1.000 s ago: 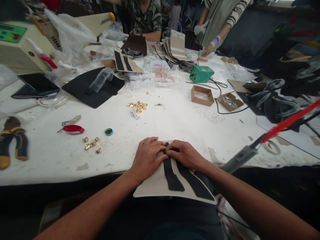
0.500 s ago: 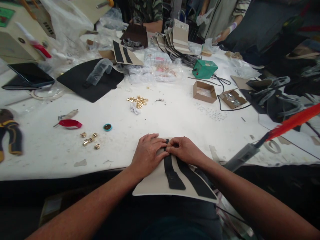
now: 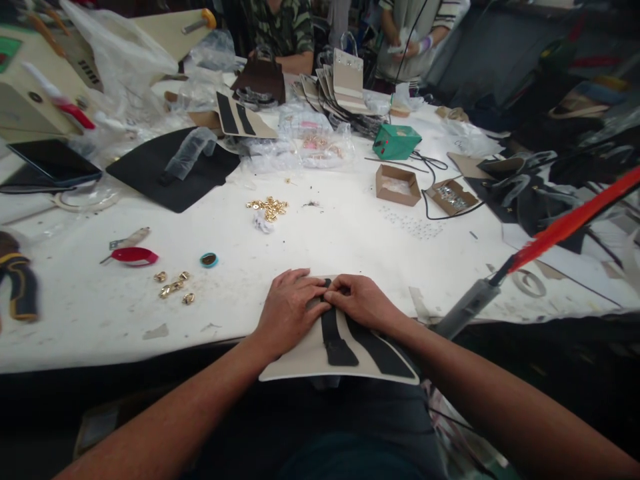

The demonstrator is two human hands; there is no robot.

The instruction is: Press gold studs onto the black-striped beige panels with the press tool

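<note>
Since the earlier frames both hands have held their station at the far end of the panel, which now sits a touch nearer the desk edge; across the desk, a co-worker's hand (image 3: 407, 48) has lifted off the surface to chest height.

The beige panel (image 3: 295, 357) lies flat, its near end overhanging the edge of the desk (image 3: 350, 233) towards the person's lap; two black strips run along it, the left strip (image 3: 334, 337) shorter, the right strip (image 3: 380, 350) slanting off to the near right corner.

The left hand (image 3: 293, 308) rests palm down on the panel's far left part, fingers extended and close together, pressing; the right hand (image 3: 364, 301) is curled, its fingertips bunched on the far end of the left strip and meeting the left hand's fingertips there; whether they nip the strip or merely press it cannot be told.

Left of the hands, well apart, lie loose gold fittings (image 3: 173, 288), a teal ring (image 3: 209, 259) and a red-handled tool (image 3: 134, 255); a second gold heap (image 3: 267, 208) lies beyond; an orange-tipped tool (image 3: 565, 230) slants in from the right, near the right forearm.
</note>
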